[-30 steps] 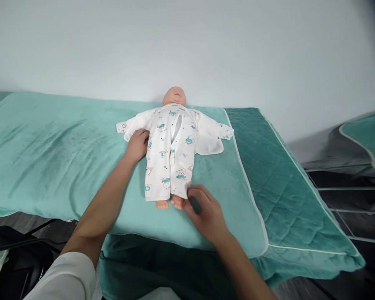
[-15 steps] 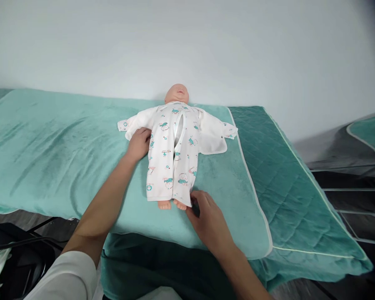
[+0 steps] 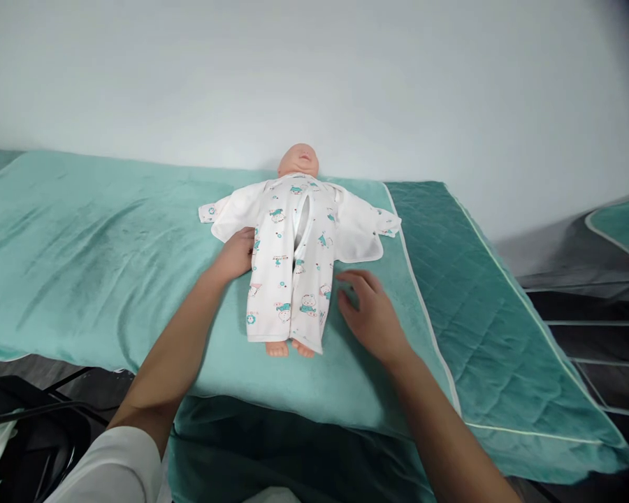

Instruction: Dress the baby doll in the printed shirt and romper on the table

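A baby doll [image 3: 298, 160] lies on its back on a teal velvet blanket [image 3: 99, 244], head toward the wall. It wears a white romper [image 3: 288, 272] with teal prints, its front slit open down the chest. Both bare feet stick out below the leg cuffs. My left hand [image 3: 235, 253] rests with curled fingers against the romper's left side, under the doll's arm. My right hand [image 3: 370, 311] hovers just right of the romper's legs, fingers spread and holding nothing.
A darker quilted teal pad [image 3: 476, 307] lies under the blanket and reaches to the right. A pale wall [image 3: 314, 77] stands close behind the doll's head. Dark objects [image 3: 26, 433] sit on the floor at lower left, and a second teal pad [image 3: 623, 230] shows at far right.
My right hand has left the cuff by the doll's feet and moved up and to the right, opening as it went. My left hand has stayed on the romper's side.
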`<action>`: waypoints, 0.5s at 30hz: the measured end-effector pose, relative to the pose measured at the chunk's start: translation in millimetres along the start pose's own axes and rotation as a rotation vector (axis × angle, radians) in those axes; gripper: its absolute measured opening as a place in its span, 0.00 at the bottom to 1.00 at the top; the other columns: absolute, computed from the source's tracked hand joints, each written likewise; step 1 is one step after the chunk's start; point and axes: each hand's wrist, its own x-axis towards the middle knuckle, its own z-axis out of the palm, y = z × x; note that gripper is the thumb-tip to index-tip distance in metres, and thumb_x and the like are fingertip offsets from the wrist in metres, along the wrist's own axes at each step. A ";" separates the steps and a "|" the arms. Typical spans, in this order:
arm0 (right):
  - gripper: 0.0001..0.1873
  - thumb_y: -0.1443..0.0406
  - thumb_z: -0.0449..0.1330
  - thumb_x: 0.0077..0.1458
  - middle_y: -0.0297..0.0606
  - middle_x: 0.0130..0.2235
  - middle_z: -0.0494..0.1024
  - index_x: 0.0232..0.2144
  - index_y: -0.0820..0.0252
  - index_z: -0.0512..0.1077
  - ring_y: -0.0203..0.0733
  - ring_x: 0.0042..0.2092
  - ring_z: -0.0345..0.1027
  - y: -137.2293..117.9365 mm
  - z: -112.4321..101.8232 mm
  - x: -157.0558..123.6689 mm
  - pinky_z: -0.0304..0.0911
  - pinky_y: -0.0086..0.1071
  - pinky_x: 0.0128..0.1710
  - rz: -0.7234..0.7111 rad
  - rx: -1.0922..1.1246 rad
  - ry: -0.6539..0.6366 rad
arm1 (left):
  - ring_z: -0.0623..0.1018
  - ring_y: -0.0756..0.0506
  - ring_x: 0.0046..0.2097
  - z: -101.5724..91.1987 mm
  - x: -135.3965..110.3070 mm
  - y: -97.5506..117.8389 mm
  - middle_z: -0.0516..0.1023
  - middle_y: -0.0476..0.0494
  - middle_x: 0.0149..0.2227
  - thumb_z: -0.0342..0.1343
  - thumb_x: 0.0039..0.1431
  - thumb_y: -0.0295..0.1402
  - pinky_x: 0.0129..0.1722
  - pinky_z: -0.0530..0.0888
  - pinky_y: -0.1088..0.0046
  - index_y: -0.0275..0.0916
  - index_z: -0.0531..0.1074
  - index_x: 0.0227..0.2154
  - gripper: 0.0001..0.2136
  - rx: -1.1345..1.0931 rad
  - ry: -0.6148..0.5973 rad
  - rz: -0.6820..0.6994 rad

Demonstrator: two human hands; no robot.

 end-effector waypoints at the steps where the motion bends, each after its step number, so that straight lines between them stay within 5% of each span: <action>1: 0.17 0.71 0.55 0.61 0.51 0.53 0.76 0.51 0.60 0.73 0.55 0.56 0.68 7.2 8.3 11.5 0.68 0.53 0.56 -0.041 -0.078 0.043 | 0.78 0.36 0.52 -0.4 -0.7 1.7 0.83 0.38 0.43 0.53 0.64 0.41 0.60 0.73 0.53 0.42 0.81 0.48 0.17 -0.018 -0.007 0.014; 8: 0.16 0.71 0.54 0.63 0.53 0.50 0.77 0.50 0.67 0.77 0.54 0.57 0.63 33.4 40.9 54.9 0.60 0.48 0.62 -0.247 -0.288 -0.117 | 0.78 0.35 0.58 3.3 -6.5 9.1 0.80 0.37 0.54 0.56 0.63 0.43 0.57 0.77 0.56 0.43 0.79 0.52 0.18 -0.052 -0.028 0.012; 15: 0.14 0.69 0.54 0.65 0.51 0.43 0.76 0.46 0.66 0.78 0.54 0.50 0.65 27.2 36.7 46.2 0.64 0.45 0.52 -0.128 -0.381 -0.038 | 0.78 0.35 0.57 5.8 -4.2 15.1 0.81 0.38 0.53 0.56 0.63 0.45 0.56 0.78 0.55 0.44 0.77 0.52 0.19 -0.056 -0.066 0.002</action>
